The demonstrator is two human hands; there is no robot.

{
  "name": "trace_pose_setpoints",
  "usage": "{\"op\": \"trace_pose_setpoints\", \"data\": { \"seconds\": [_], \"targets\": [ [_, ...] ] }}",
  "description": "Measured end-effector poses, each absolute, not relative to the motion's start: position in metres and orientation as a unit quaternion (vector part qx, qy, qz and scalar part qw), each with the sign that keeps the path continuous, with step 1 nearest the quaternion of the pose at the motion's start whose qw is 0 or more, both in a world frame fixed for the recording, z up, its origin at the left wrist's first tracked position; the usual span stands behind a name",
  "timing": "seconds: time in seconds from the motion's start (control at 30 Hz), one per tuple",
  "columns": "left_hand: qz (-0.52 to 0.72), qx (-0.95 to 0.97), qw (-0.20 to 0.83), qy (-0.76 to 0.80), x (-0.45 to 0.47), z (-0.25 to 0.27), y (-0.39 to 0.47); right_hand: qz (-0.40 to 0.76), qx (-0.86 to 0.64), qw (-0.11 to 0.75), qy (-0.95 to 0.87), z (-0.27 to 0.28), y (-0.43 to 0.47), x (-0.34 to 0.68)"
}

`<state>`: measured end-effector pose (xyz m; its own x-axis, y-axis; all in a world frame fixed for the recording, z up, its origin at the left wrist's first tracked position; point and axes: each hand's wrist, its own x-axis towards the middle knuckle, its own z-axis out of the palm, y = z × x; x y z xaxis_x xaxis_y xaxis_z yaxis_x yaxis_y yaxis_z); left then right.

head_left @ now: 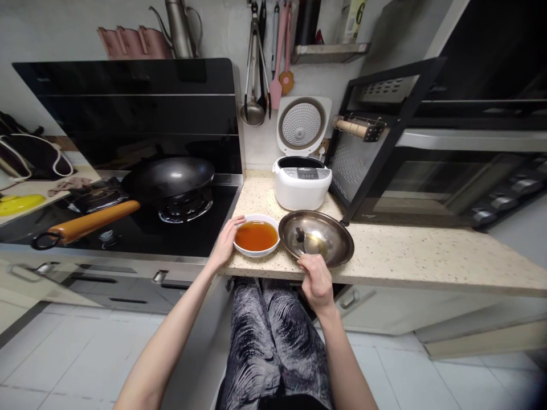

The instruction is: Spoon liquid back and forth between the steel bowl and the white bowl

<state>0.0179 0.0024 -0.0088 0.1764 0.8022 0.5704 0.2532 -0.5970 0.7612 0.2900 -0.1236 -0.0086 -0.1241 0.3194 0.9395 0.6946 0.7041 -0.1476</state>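
A white bowl (255, 252) of clear orange-brown liquid stands near the counter's front edge. My left hand (225, 242) is closed at its left side, fingers along the rim. Just to the right, a wide metal basin (339, 242) tilts slightly, with a little yellowish liquid at its bottom. My right hand (317, 279) is closed in a fist at the basin's front rim, gripping a metal spoon (300, 234) whose dark-looking head is inside the basin. Most of the spoon's handle is hidden by the fingers.
Behind the bowls sits a white rice cooker (302, 188) with its lid up. On the left stove rests a black wok (171, 176), its wooden handle (100, 221) pointing toward me. A black oven (448, 182) stands at right. Utensils, including a ladle (253, 113), hang on the wall.
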Motion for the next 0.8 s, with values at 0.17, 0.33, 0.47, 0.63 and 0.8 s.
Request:
{"op": "trace_pose_setpoints", "data": {
  "seconds": [0.17,0.33,0.47,0.63,0.8],
  "targets": [
    [0.529,0.718,0.262,0.368,0.018,-0.01,0.003,-0.164,-0.347,0.568,-0.728,-0.005,-0.124,0.288],
    [0.532,0.713,0.269,0.369,0.019,-0.011,0.003,-0.161,-0.361,0.643,-0.656,0.002,-0.125,0.279],
    [0.531,0.717,0.268,0.364,0.019,-0.01,0.003,-0.131,-0.355,0.708,-0.597,0.005,-0.122,0.265],
    [0.532,0.718,0.266,0.363,0.019,-0.01,0.003,-0.072,-0.322,0.704,-0.629,0.006,-0.115,0.244],
    [0.537,0.715,0.263,0.363,0.02,-0.011,0.003,-0.065,-0.306,0.649,-0.694,0.005,-0.11,0.227]
  ]
}}
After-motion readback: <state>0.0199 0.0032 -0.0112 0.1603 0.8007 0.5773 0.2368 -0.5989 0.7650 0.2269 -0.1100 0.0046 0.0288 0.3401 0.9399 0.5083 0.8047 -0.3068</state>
